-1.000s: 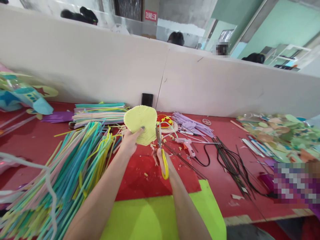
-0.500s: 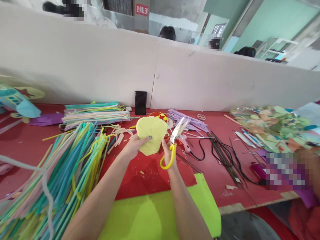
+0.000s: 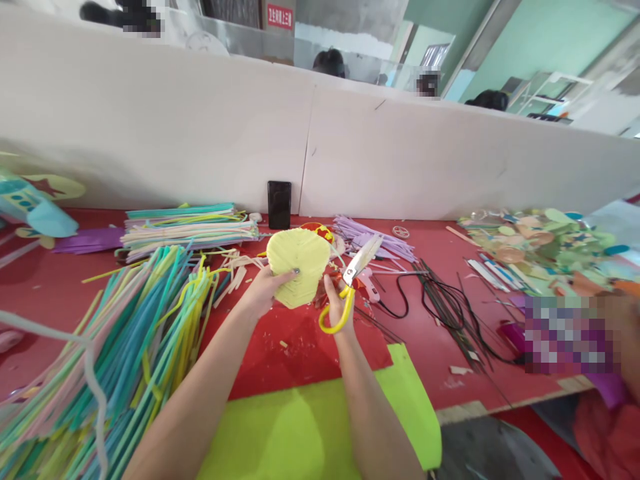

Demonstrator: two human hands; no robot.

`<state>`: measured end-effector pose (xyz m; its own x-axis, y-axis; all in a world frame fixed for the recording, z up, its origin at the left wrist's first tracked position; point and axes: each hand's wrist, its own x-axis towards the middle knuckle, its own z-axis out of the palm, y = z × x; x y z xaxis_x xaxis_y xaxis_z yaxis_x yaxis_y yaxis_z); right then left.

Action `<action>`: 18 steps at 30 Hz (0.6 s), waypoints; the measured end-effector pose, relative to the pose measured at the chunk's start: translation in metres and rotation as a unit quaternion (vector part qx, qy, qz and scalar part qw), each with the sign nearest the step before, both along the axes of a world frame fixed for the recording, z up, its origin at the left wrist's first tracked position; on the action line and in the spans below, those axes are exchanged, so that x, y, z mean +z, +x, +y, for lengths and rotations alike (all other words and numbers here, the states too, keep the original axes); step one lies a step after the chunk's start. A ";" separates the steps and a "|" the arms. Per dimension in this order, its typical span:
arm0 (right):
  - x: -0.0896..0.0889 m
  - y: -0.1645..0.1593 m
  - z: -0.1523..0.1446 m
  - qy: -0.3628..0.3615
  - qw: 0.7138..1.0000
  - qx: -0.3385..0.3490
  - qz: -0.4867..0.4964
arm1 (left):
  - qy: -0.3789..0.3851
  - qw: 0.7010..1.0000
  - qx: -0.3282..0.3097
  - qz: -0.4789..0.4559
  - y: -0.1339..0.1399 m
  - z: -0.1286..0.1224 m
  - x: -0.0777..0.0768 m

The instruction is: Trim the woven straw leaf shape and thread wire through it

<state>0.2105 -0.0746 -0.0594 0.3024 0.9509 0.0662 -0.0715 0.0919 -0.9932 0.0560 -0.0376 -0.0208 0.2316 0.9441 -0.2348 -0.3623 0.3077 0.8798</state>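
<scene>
My left hand (image 3: 265, 290) grips a pale yellow, petal-shaped piece (image 3: 300, 257) by its left side, thumb lying across its front. The piece looks made of yellow strips laid side by side and narrows toward the bottom. In my right hand (image 3: 340, 303) is a pair of scissors (image 3: 353, 277) with yellow handles, the blades pointing up and to the right. The blades look closed or nearly so, and apart from the yellow piece. Behind the hands lies a bundle of purple pipe cleaners (image 3: 375, 240). A pink-and-white glue gun (image 3: 369, 287) rests right of the scissors.
Coloured pipe cleaners (image 3: 130, 333) heap on the left, with another stack (image 3: 190, 230) behind. A black phone (image 3: 279, 205) leans against the white partition (image 3: 200, 133). Dark wires and a cable (image 3: 450, 307) lie right. Cut pieces (image 3: 550, 247) pile far right, near another person's hand (image 3: 620, 327).
The yellow piece has shifted slightly left, away from my right hand, and turned a little. The scissors blades have come closer together. Both hands keep their hold.
</scene>
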 end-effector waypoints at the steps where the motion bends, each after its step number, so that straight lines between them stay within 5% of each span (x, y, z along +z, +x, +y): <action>1: 0.001 0.000 -0.001 0.002 1.000 -0.003 -0.017 | -0.003 1.000 -0.010 0.002 0.001 -0.001 0.000; 7: -0.001 -0.001 -0.004 0.055 0.995 -0.048 -0.070 | 0.008 0.999 -0.047 -0.021 0.005 -0.004 -0.001; 18: -0.004 0.001 -0.004 0.057 0.991 -0.079 -0.094 | 0.012 0.999 -0.014 -0.030 0.010 -0.005 0.001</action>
<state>0.2112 -0.0786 -0.0637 0.4186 0.8761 0.2392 0.1379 0.1990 -0.9702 0.0657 -0.0431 -0.0194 0.2719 0.9419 -0.1973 -0.4062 0.2982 0.8638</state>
